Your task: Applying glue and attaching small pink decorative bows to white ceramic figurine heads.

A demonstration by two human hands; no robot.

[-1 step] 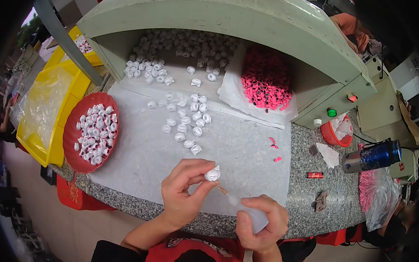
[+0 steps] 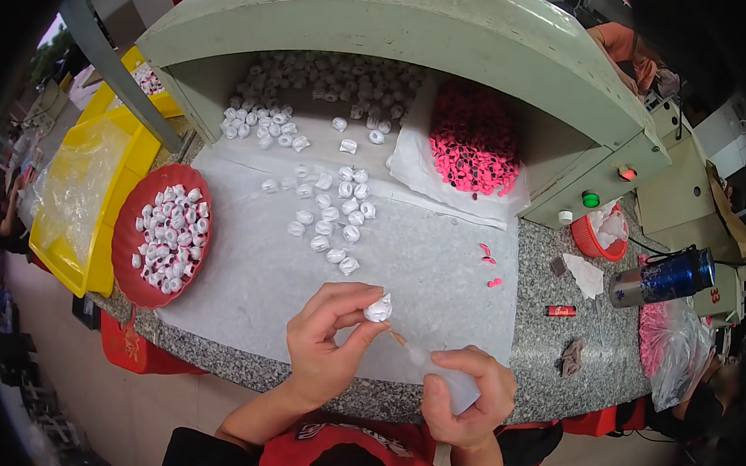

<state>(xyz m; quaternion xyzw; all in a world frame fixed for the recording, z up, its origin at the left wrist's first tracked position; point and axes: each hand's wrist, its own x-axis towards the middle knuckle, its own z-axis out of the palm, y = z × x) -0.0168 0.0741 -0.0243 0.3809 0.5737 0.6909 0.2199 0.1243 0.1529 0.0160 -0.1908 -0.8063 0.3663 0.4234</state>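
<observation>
My left hand pinches a small white rounded piece between thumb and fingertips, above the near part of the white sheet. In my right hand is a translucent squeeze bottle, its thin brownish nozzle pointing up and left at the underside of that piece. Whether the tip touches it is hard to make out. Beyond my left hand, several loose white pieces lie scattered on the sheet. A few small pink pieces rest near the sheet's right side.
A grey-green hooded cabinet arches over more white pieces and a pink pile. To the left stand a red bowl of white-and-pink pieces and a yellow tray. A red basket, blue flask and red tube are on the right.
My right hand and the squeeze bottle have shifted very slightly to the right. The left hand and its white piece look unmoved.
</observation>
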